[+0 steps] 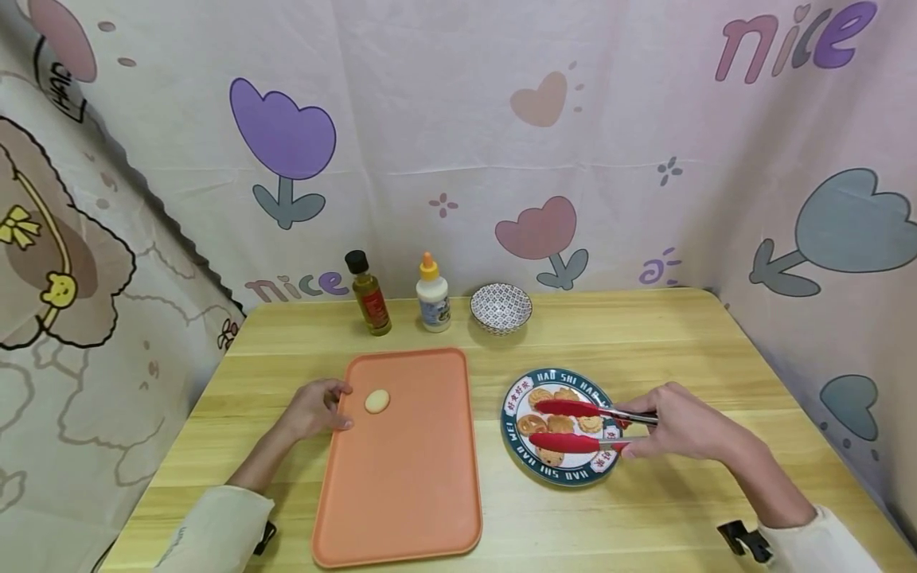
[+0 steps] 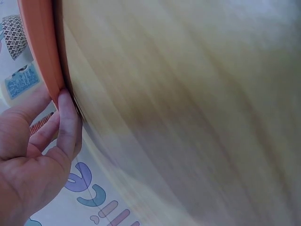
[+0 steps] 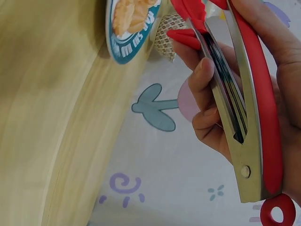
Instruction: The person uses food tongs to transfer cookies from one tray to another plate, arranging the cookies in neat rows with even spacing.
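My left hand (image 1: 318,409) pinches the left edge of an orange tray (image 1: 401,477), thumb over the rim; in the left wrist view its fingers lie against the tray's (image 2: 41,42) side. One pale round cookie (image 1: 376,401) lies near the tray's upper left. On the right, my right hand (image 1: 677,426) grips red-tipped metal tongs (image 1: 573,442), whose two tips are spread over the cookies (image 1: 560,425) on a round plate (image 1: 512,430) with a dark green lettered rim. The right wrist view shows fingers and thumb around the tongs' (image 3: 249,141) arms.
Behind the tray stand a dark-capped bottle of yellowish liquid (image 1: 372,302) and a white bottle with a yellow cap (image 1: 433,298). A patterned bowl (image 1: 501,309) sits to their right. Printed cloth (image 1: 430,119) hangs behind the wooden table (image 1: 673,342).
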`<state>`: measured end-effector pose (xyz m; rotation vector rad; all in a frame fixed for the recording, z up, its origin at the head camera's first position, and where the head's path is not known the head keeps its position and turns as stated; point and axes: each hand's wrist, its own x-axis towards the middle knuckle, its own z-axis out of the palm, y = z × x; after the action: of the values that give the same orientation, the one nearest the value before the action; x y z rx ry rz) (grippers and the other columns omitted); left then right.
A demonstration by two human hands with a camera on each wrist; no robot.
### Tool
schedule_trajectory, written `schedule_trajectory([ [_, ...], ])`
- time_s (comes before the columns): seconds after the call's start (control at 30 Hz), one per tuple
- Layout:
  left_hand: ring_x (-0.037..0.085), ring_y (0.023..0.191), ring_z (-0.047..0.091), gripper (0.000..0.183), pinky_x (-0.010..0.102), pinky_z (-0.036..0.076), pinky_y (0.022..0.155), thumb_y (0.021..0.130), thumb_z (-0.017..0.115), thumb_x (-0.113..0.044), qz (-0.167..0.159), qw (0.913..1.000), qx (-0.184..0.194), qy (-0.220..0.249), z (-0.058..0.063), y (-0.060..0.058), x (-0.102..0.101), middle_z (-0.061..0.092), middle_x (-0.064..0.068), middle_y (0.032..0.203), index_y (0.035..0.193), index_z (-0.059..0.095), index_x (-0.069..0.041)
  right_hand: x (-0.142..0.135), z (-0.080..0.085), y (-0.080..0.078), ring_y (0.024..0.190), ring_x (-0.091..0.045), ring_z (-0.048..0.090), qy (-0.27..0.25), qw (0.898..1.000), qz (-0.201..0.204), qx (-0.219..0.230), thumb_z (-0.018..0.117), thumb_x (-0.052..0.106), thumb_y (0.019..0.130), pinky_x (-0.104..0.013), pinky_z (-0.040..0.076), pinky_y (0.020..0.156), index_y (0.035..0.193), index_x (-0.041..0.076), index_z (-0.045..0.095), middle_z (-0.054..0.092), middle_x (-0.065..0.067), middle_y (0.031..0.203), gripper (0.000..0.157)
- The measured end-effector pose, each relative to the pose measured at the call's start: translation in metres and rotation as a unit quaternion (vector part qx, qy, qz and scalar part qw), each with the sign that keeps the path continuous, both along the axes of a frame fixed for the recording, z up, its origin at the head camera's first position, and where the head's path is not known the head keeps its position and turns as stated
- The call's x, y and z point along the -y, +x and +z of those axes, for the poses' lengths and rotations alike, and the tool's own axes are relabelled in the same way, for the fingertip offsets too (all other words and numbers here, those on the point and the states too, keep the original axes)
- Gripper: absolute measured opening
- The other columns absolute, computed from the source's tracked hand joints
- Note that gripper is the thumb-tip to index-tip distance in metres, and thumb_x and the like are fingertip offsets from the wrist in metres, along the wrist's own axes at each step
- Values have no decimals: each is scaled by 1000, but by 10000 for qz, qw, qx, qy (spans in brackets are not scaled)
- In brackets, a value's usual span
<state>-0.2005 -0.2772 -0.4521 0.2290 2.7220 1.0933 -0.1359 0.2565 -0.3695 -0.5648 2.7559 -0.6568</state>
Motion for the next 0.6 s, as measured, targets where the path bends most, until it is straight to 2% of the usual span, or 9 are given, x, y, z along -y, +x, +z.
schedule_trajectory([
  [0.27,16,76,51,51,24,46,57,71,81,-6,-18,10000,-18,25,0,0,-1,55,15,98,116,60,5,29,-1,-18,76,-12,59,68,9996,-190,-176,82,45,68,-19,44,58,121,0,64,69,-16,109,72],
  [0.47,18,75,50,53,24,45,56,70,81,-5,-41,9999,56,135,0,1,0,54,16,97,116,59,7,61,-4,-31,67,-10,55,112,9993,-53,-339,81,46,69,-20,39,51,124,0,61,66,-21,115,74],
  [0.6,18,75,50,53,24,45,56,71,81,-5,-71,9999,49,146,0,1,1,54,16,98,117,59,7,86,-6,-40,72,-9,58,41,9986,125,-520,82,43,70,-24,49,63,124,2,62,65,-18,119,71],
])
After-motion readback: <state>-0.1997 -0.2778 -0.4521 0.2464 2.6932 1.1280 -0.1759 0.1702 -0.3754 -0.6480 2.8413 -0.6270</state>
